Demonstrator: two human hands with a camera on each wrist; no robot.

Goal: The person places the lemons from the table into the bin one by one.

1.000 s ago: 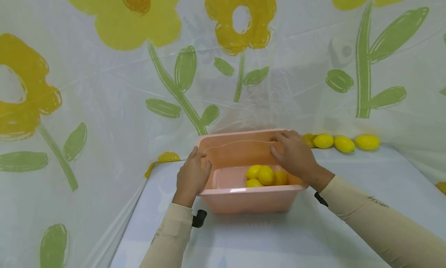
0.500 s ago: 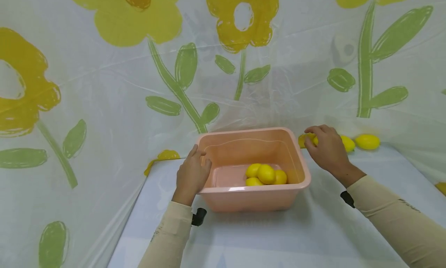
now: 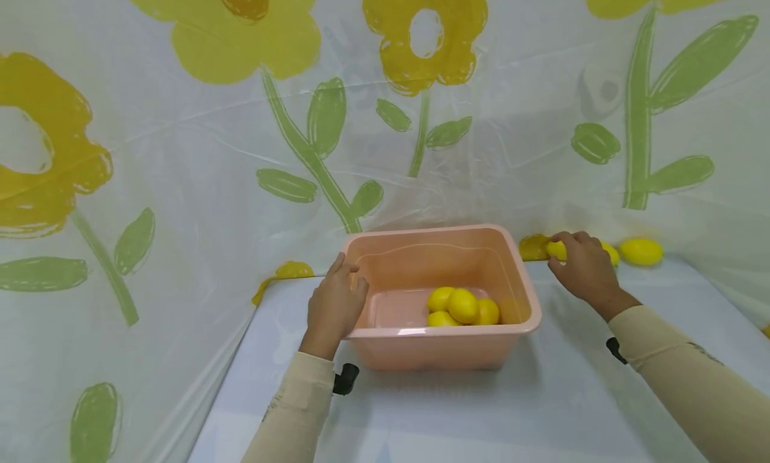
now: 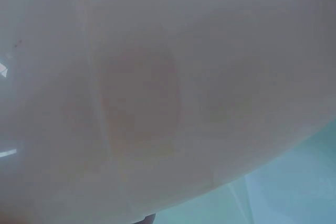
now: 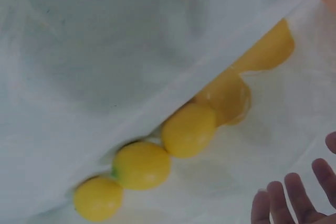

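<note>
Lemons (image 5: 142,165): three along back of table (image 3: 445,416), four in tub (image 3: 433,351)
Handling: likely light, firm, roll-prone; pinch round middle
Right hand (image 3: 583,269): fingers loose, empty, near row
Left hand (image 3: 333,306): at tub rim, grip can't tell

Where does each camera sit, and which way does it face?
Head: worn on the head, facing forward and down at tub, lemons; left hand, right hand, sleeves show.
Left wrist: worn there, facing a pale, blurred surface, possibly the tub; no hand clearly shows.
Right wrist: worn there, facing the lemon row; fingers show lower right.
Shared: head and right wrist show that row and right hand.
</note>
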